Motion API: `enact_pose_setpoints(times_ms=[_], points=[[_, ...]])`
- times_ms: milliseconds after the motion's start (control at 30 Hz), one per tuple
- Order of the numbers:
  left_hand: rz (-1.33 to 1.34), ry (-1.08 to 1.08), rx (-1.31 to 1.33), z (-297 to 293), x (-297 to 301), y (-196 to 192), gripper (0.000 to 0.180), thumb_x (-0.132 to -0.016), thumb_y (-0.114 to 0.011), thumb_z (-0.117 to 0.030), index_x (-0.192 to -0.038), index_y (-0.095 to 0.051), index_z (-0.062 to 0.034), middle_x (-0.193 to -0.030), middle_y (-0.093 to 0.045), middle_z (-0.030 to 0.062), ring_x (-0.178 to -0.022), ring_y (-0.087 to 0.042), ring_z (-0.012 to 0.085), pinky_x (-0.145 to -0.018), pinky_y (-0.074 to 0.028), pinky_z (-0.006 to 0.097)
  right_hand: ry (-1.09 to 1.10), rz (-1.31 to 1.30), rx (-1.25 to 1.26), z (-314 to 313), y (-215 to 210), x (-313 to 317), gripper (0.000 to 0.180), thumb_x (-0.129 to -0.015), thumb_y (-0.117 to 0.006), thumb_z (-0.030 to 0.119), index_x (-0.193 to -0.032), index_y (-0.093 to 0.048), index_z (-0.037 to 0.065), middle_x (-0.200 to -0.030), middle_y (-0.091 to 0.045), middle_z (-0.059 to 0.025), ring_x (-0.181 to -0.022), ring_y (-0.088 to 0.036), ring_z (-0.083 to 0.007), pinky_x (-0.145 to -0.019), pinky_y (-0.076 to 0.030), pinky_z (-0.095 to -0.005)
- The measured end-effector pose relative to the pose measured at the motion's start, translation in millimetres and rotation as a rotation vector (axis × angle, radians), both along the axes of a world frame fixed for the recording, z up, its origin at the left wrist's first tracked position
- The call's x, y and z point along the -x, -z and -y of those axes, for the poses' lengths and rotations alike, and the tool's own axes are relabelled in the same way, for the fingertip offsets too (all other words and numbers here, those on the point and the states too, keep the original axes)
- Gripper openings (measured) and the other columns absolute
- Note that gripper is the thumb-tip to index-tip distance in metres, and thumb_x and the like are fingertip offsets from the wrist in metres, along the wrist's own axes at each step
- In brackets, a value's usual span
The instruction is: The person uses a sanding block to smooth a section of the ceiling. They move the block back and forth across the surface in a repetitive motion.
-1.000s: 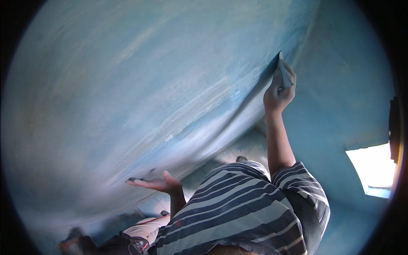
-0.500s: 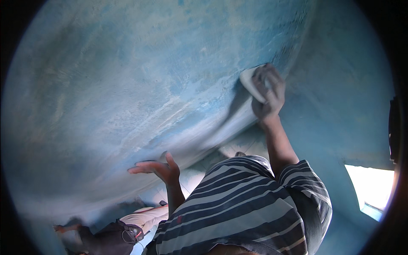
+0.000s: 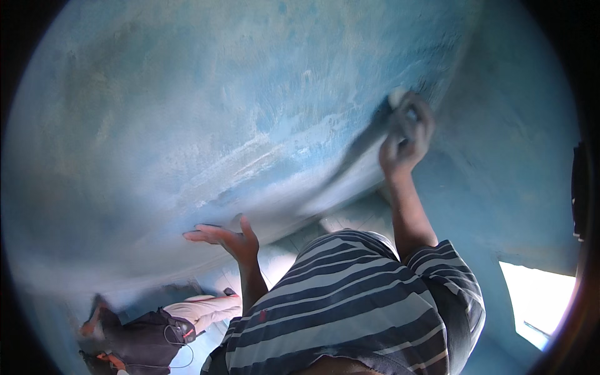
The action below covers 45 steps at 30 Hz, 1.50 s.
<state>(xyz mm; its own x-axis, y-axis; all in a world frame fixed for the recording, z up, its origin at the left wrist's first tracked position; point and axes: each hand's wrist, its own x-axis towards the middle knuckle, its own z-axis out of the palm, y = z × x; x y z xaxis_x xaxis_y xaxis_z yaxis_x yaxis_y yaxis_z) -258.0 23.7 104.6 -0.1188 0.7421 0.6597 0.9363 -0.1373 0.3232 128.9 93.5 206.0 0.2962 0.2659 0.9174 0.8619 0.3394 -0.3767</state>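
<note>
A blue wall point(image 3: 250, 112) with chalky white streaks and patches fills the space before me. My right hand point(image 3: 409, 134), a little blurred, is raised near the wall's right corner. Its bent fingers grip a pale flat pad point(image 3: 397, 97), whose rounded end shows past the fingertips against the wall; the fingers hide the rest. Lower and to the left, my left hand point(image 3: 228, 237) is open. Its fingers stretch out at the wall with the thumb apart, and nothing is in it.
Another blue wall point(image 3: 500, 156) meets this one at the right, with a bright opening point(image 3: 537, 300) low in it. At the lower left a co-worker point(image 3: 144, 340) in dark top and light trousers is close to the wall. Pale floor point(image 3: 281, 262) shows below.
My right hand has shifted right along the wall with the pad, which now shows less. My left hand stays nearly in place. The co-worker's arms have changed position.
</note>
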Motion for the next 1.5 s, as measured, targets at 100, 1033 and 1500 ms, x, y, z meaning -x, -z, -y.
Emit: enact_pose_setpoints(times_ms=[100,1033,1500], points=[[0.096,0.025,-0.027,1.3,-6.0,-0.9,0.103,-0.098,-0.059,-0.039,-0.159,0.012,0.0039,-0.158,0.030,0.0366,-0.149,0.026,0.0532,-0.115,0.007,0.069,-0.132,0.196,0.060,10.8,2.9,16.0,0.026,-0.075,-0.060,-0.013,-0.097,-0.067,0.000,-0.123,-0.063,-0.0208,-0.120,-0.058,-0.0399,-0.100,-0.047,-0.0454],[0.289,0.154,0.040,12.6,37.1,8.0,0.113,-0.083,-0.071,-0.020,-0.161,0.009,-0.0003,-0.160,0.024,0.0371,-0.151,0.017,0.0539,-0.119,0.002,0.066,-0.285,0.338,-0.039,-8.6,-5.4,108.4,0.017,-0.084,-0.064,-0.006,-0.101,-0.060,-0.002,-0.120,-0.068,-0.0213,-0.116,-0.065,-0.0381,-0.096,-0.053,-0.0440],[0.127,-0.131,-0.172,-1.0,189.8,20.0,0.095,-0.099,-0.048,-0.036,-0.158,0.013,0.0073,-0.163,0.022,0.0339,-0.153,0.019,0.0476,-0.120,0.009,0.059,-0.033,0.154,-0.042,-2.5,-7.3,143.8,0.009,-0.095,-0.058,-0.006,-0.100,-0.064,-0.002,-0.126,-0.065,-0.0202,-0.122,-0.063,-0.0365,-0.103,-0.051,-0.0448]])
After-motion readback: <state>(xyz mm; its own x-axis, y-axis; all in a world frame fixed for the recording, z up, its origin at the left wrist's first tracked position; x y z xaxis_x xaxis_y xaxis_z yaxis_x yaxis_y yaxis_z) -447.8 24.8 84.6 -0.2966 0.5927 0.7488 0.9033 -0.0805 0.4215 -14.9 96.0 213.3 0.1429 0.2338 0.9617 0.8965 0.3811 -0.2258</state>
